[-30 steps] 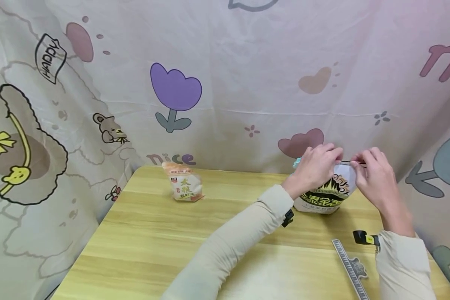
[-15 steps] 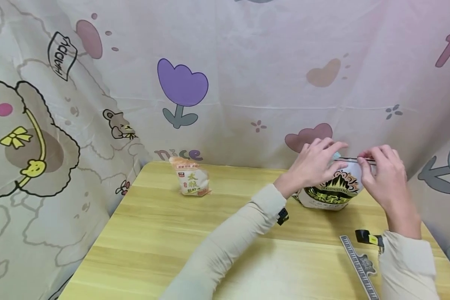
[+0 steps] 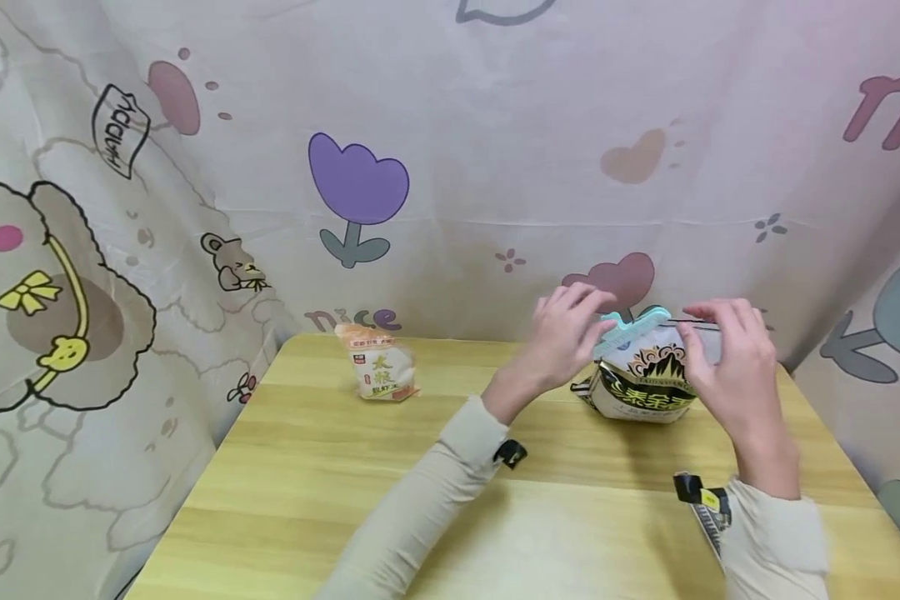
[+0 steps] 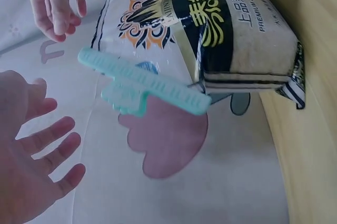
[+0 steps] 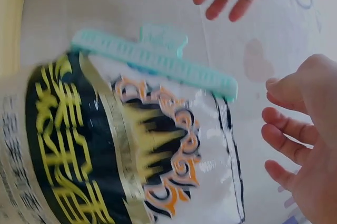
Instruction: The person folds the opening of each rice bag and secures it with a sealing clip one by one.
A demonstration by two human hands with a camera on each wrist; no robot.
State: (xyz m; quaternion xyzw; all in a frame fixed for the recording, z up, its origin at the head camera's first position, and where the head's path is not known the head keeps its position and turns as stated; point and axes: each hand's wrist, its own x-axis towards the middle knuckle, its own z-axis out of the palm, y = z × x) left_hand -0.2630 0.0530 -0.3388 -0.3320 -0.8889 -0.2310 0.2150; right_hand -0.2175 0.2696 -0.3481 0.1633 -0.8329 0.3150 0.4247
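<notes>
A white, black and gold rice bag (image 3: 645,387) stands at the table's back right. Its upper left corner is gripped by a teal sealing clip (image 3: 633,330), set at a slant. My left hand (image 3: 562,337) hovers just left of the clip; in the left wrist view its spread fingers (image 4: 58,153) are clear of it. Near the bag's upper right edge is my right hand (image 3: 735,358), thumb and fingers apart. The right wrist view shows a gap between that hand (image 5: 305,129) and the bag. Neither hand holds anything.
To the left on the wooden table (image 3: 307,483) stands a smaller white and orange packet (image 3: 381,368). A grey ruled clip (image 3: 708,527) lies at the right, partly hidden by my right wrist. A printed curtain (image 3: 450,167) hangs behind the table.
My left hand has moved left off the bag's top, uncovering the teal clip. The right hand has let go of the bag's top edge. The grey clip is now partly covered.
</notes>
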